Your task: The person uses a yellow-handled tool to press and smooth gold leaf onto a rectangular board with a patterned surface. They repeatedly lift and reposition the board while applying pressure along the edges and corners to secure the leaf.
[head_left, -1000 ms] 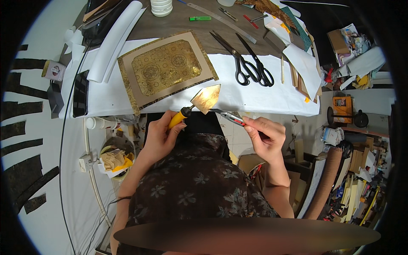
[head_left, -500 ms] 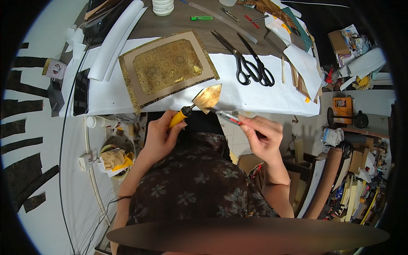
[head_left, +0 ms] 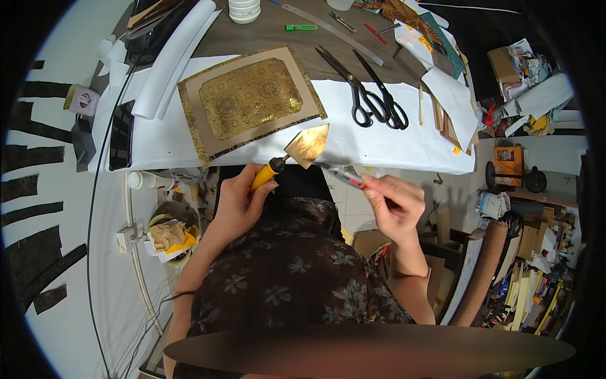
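My left hand (head_left: 237, 199) grips the yellow handle of a trowel-shaped tool (head_left: 297, 151) whose flat gold blade points up over the table's near edge. My right hand (head_left: 394, 205) holds a thin red and silver craft knife (head_left: 344, 178), its tip touching the lower right edge of that blade. Just beyond lies a brown card panel with gold patterned foil (head_left: 249, 98) on a white sheet (head_left: 379, 142).
Black scissors (head_left: 369, 95) lie right of the panel. A white paper roll (head_left: 173, 57), a metal ruler (head_left: 334, 31), a green marker (head_left: 300, 27) and a white cup stack (head_left: 244, 9) sit farther back. Cluttered boxes stand at the right, a bin (head_left: 169, 237) at my left.
The blade and knife tip have stayed together with only slight shifts; both hands remain in nearly the same place.
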The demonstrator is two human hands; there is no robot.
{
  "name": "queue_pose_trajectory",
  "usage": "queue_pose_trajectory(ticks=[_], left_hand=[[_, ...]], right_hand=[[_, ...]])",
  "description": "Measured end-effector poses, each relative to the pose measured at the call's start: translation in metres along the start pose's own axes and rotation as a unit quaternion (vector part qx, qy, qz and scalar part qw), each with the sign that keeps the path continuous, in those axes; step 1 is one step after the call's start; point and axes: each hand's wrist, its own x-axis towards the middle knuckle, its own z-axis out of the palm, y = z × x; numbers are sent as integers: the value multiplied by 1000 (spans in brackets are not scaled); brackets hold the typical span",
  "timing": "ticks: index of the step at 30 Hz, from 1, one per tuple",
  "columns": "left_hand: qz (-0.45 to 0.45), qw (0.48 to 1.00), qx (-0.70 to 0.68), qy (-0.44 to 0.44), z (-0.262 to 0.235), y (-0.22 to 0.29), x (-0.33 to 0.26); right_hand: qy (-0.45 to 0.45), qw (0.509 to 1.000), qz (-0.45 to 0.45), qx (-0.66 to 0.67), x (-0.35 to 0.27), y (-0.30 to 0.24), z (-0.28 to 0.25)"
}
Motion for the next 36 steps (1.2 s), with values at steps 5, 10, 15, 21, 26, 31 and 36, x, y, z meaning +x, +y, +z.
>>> queue_pose_trajectory(ticks=[5, 10, 15, 21, 26, 31, 36], left_hand=[[-11, 1000, -9, 1, 1, -3, -1], [-34, 998, -38, 46, 3, -2, 1], [-65, 984, -134, 102, 9, -22, -3], [-110, 964, -213, 116, 2, -28, -3], [-137, 931, -331, 77, -5, -30, -1], [-100, 919, -378, 46, 7, -23, 3], [-4, 934, -352, -56, 38, -15, 20]], right_hand=[[-34, 999, 5, 24, -3, 0, 5], [60, 991, 95, 67, -13, 20, 12], [160, 963, 216, -9, -14, 101, 3], [232, 922, 202, -234, 8, 208, -37], [162, 879, 126, -430, 24, 252, -61], [195, 937, 43, -287, 48, 144, 11], [-103, 917, 165, 347, 11, 31, 106]])
